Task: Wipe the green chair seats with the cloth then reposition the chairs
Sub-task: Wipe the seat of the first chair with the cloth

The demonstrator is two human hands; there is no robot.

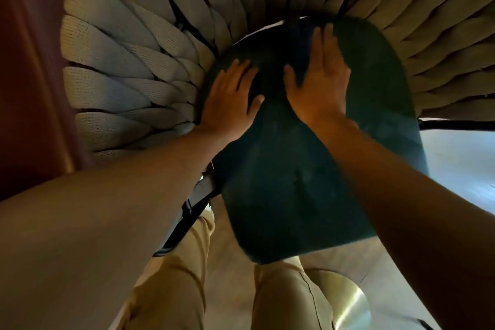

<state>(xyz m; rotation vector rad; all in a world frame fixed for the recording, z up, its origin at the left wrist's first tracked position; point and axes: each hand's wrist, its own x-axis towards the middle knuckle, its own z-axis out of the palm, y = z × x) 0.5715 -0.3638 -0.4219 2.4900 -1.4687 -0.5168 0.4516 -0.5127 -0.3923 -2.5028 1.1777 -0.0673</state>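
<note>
Wiping step. Right hand (320, 80) flat, fingers together, pressing a dark blue cloth (301, 45) at the rear of the dark green cushioned chair seat (289, 182). Left hand (230, 99) flat on the seat's left edge, fingers slightly apart. Advice: overlapping back-to-front strokes, left hand bracing.

Both bare forearms are stretched forward and down from the lower corners of the head view, converging toward the middle. The left hand (230, 99) is laid palm down with its fingers straight and close together and the thumb spread to the right. The right hand (320, 80) is likewise held flat, palm down, fingers extended and pointing away, thumb angled out to the left; the two hands are kept just apart, thumbs toward each other.
</note>
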